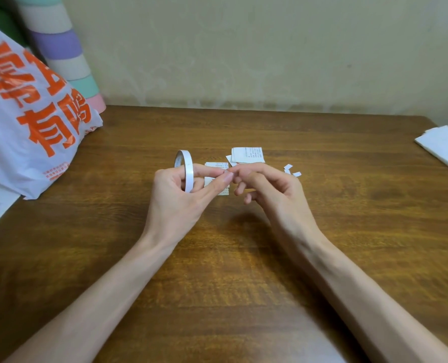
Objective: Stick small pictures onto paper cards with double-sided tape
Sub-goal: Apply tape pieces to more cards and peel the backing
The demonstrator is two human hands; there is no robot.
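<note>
The roll of double-sided tape (184, 170) stands upright on edge in my left hand (181, 195), threaded like a ring over my forefinger, with the other fingers curled under it and my thumb stretched out to the right. My right hand (267, 187) meets it there, fingers curled in and forefinger and thumb tips drawn together right against my left thumb tip; whether they pinch a tape end I cannot tell. Just behind and below my fingertips a small printed paper card (216, 166) lies flat on the wooden table (217, 271). Beyond my right fingers sits a little stack of cards (247, 155), with a few white scraps (292, 171) to their right. Far left slumps a white plastic bag (26, 121) with orange lettering; far right lies folded white paper (442, 146).
</note>
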